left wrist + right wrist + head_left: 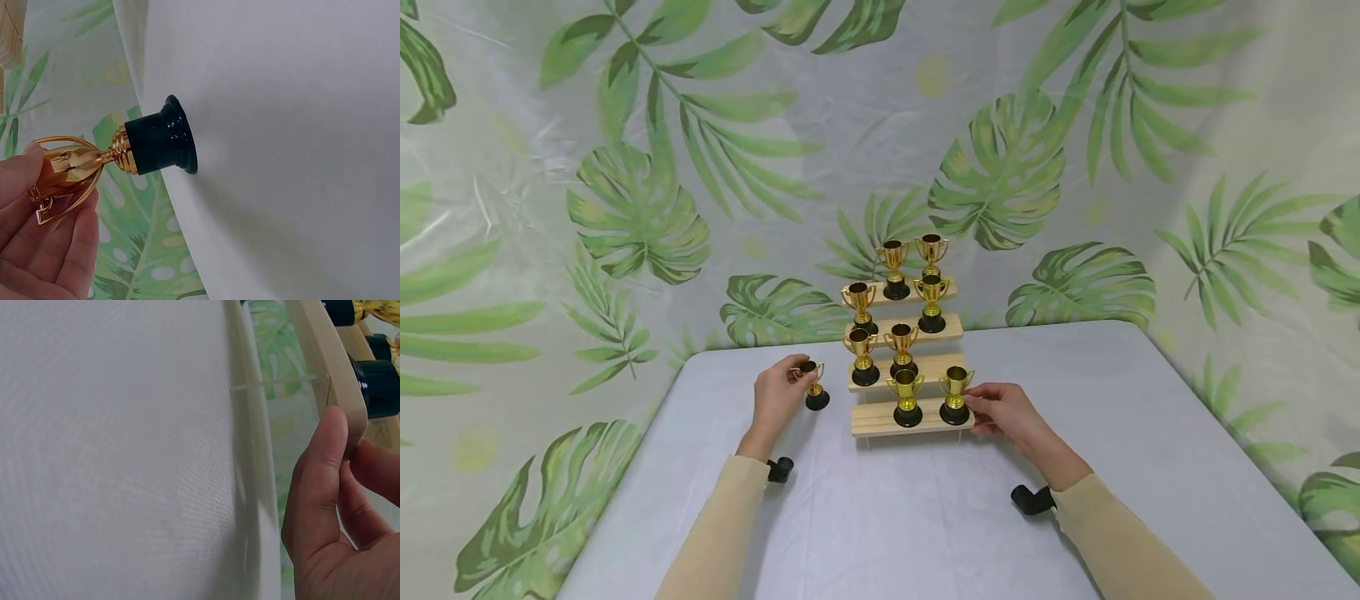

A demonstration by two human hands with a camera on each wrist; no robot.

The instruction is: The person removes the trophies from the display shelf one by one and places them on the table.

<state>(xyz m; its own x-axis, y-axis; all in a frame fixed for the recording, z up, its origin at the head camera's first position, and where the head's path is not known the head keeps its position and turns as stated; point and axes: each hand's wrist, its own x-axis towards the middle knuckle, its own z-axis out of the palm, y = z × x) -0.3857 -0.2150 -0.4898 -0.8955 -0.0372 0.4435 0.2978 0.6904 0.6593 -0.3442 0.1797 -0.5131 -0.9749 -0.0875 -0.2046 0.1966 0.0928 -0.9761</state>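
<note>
"Hands first, left to right?"

"Left hand (pixel 777 400): thumb and fingers pinching the cup of one gold trophy (pixel 815 389), black base downward, just left of the display stand (pixel 932 367); whether the base touches cannot be told. Right hand (pixel 1009 414): gripping the right end of the stand's lowest shelf (pixel 872 419)."

"Between them?"

"Four wooden shelves (pixel 953 327), stepped, on clear supports (pixel 275 384). Eight trophies (pixel 907 398), upright, two per shelf. Lowest shelf: left end bare, trophies at middle and right."

"Hazards, same order?"

"Left: held trophy could slip or tip — probable cause, a fingertip grip high on a smooth-looking cup. Centre: a careless swing of that trophy could knock its nearest neighbours. Right: a tug or lift at the shelf end could rock the stand; the trophies appear simply set down, so one toppling might take others."

"Surface and room?"

"Surface (pixel 887 517): covered in white cloth, faintly creased. Over it, left and right, beige sleeves (pixel 722 525), with a black device (pixel 780 469) at each wrist. Room: pale hangings (pixel 857 158) behind and to both sides — printed with green leaves."
</note>
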